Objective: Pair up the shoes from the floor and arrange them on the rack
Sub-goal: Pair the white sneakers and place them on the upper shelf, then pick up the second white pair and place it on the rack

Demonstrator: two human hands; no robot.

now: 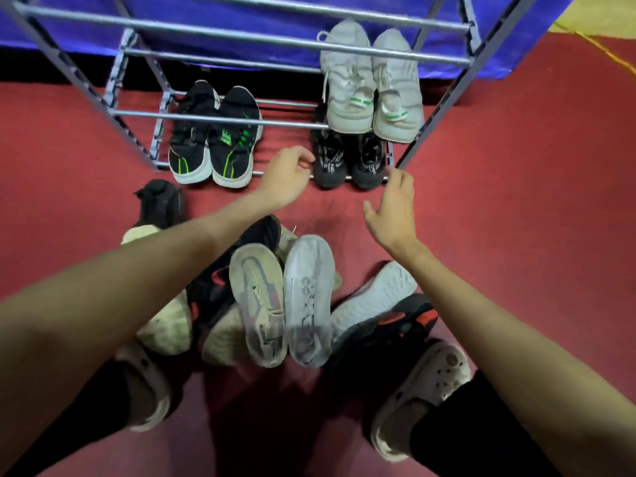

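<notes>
The person crouched over a red carpet (pixel 516 201), both bare arms stretched toward a grey metal shoe rack (pixel 241 120) that stood against a blue cloth (pixel 275 15). The left hand (pixel 287 177) hung just in front of the lowest rail, fingers loosely curled and gripping nothing. The right hand (pixel 395 211) was spread open with its fingertips near the rack's right front leg, also empty. Between the two hands sat a black pair (pixel 351 160) on the bottom tier, toes pointing outward; white lettering ran along their tongues, too small to read. To the left on the same tier sat a black pair with green stripes (pixel 216 142) and pale soles. A white pair with green tabs (pixel 373 87) rested on the tier above, right over the black pair and partly hiding it.

On the floor, under the forearms, lay the unsorted heap (pixel 275 297): a grey sneaker (pixel 258 304) on its side, a pale sole (pixel 309 301) turned upward beside it with moulded writing I could not make out, a black and red shoe (pixel 389 321) to the right with a white ribbed sole (pixel 375 294) behind it. A lone black shoe (pixel 161 204) stood apart at the left, just short of the rack. The person wore pale clogs (pixel 423 390), the right one plainly visible.
</notes>
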